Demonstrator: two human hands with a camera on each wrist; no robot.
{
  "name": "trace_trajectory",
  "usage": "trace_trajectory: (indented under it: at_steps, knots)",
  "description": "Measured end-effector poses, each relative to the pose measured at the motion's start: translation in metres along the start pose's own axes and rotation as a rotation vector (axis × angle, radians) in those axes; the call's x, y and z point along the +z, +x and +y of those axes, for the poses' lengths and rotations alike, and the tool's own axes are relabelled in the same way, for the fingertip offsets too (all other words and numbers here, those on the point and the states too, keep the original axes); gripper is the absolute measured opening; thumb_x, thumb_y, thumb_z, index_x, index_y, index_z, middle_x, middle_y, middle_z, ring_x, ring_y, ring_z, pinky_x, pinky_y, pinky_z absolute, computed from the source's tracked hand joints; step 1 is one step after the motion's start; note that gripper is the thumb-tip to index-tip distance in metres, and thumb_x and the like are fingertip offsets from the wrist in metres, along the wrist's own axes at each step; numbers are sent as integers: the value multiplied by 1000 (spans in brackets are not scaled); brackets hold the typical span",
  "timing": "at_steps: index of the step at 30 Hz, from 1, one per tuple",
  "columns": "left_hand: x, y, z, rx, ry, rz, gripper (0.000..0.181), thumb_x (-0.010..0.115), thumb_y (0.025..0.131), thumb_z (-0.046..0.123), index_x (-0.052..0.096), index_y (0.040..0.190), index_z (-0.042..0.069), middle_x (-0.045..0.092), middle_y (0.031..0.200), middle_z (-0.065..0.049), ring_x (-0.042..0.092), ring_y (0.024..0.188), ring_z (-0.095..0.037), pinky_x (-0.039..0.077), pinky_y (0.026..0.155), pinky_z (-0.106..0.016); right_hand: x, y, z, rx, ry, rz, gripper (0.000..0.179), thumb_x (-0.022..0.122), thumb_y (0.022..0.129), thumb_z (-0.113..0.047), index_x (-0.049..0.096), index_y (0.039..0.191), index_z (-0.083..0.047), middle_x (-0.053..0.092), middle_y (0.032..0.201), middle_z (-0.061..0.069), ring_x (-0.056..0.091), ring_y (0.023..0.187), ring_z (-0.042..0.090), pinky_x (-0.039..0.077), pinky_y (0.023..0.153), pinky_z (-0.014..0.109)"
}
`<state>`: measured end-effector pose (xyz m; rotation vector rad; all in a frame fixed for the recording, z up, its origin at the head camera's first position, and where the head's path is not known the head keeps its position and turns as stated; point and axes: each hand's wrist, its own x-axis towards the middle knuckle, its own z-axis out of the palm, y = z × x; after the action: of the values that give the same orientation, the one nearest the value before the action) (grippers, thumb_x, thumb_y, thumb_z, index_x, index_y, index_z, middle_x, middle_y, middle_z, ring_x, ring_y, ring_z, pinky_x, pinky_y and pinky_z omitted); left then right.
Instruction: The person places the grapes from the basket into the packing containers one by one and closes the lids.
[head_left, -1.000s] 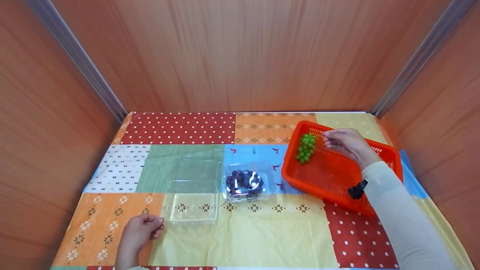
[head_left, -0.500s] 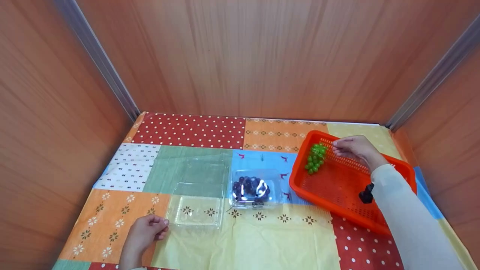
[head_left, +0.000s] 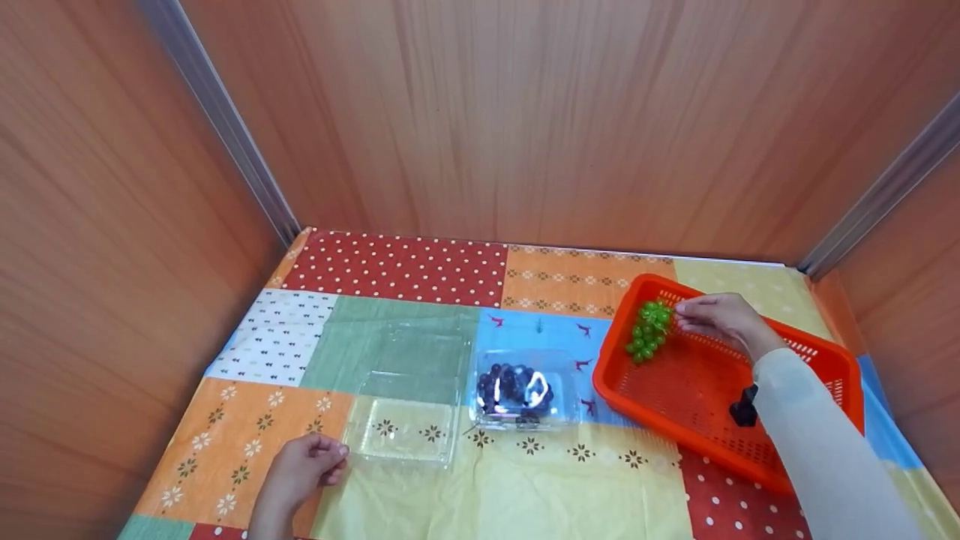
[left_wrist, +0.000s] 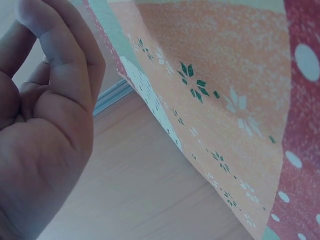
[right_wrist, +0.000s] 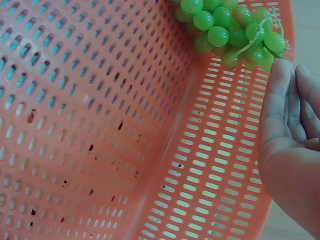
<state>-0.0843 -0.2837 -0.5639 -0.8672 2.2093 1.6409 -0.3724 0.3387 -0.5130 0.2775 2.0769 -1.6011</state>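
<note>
In the head view, a bunch of green grapes [head_left: 649,331] lies at the left end of an orange-red plastic basket [head_left: 697,390]. My right hand [head_left: 724,319] pinches its stem; in the right wrist view the fingertips [right_wrist: 282,67] meet at the stem beside the green grapes [right_wrist: 235,35]. An open clear plastic clamshell box [head_left: 409,420] lies left of the middle, its lid spread toward the back. My left hand [head_left: 300,465] has curled fingers and holds the box's near left corner between thumb and forefinger; the left wrist view shows this hand [left_wrist: 50,100] but not the box.
Between the open box and the basket sits another clear box [head_left: 559,375] with dark purple grapes [head_left: 510,390] inside. A patchwork cloth [head_left: 570,495] covers the table. Wood-grain panels [head_left: 480,127] stand around the back and sides.
The head view has shifted, so everything appears farther right and slightly lower. My right hand stays at the green grapes' stem, and my left hand stays at the open box's corner.
</note>
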Motion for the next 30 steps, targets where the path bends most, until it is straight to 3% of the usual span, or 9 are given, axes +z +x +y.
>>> trace_trajectory:
  at_steps: [9,18,22,26,30]
  knots:
    - [2,0,0,-12,13,-4,12,59,99,9,64,100,-2,66,88,-14,64,75,-20,58,71,-34,2,-1,11,45,178,-22,66,78,86,-30,53,143,-8,74,105,0,71,104,21,42,107,36]
    - [6,-2,-7,43,-44,2,15,60,99,7,67,98,-7,67,83,-12,63,71,-18,57,67,-32,9,-2,5,0,210,-54,58,73,91,-24,53,141,-2,73,104,5,71,102,23,41,107,39]
    - [7,0,-6,55,-70,17,21,61,97,5,65,113,-8,69,88,-14,65,75,-20,58,68,-33,12,-8,3,-7,224,-24,60,73,92,-25,51,143,-3,73,106,5,70,105,23,40,109,39]
    - [8,2,-3,71,-98,-3,38,62,96,2,55,133,-6,68,94,-14,66,80,-23,59,72,-35,18,-15,3,-18,275,17,61,73,91,-25,50,144,-4,74,107,4,70,106,22,40,110,38]
    - [12,2,-4,104,-120,-19,44,59,97,-2,50,139,-5,64,96,-14,66,83,-25,60,76,-38,22,-22,6,-29,346,38,61,74,90,-23,51,144,-4,74,107,5,71,104,23,43,106,36]
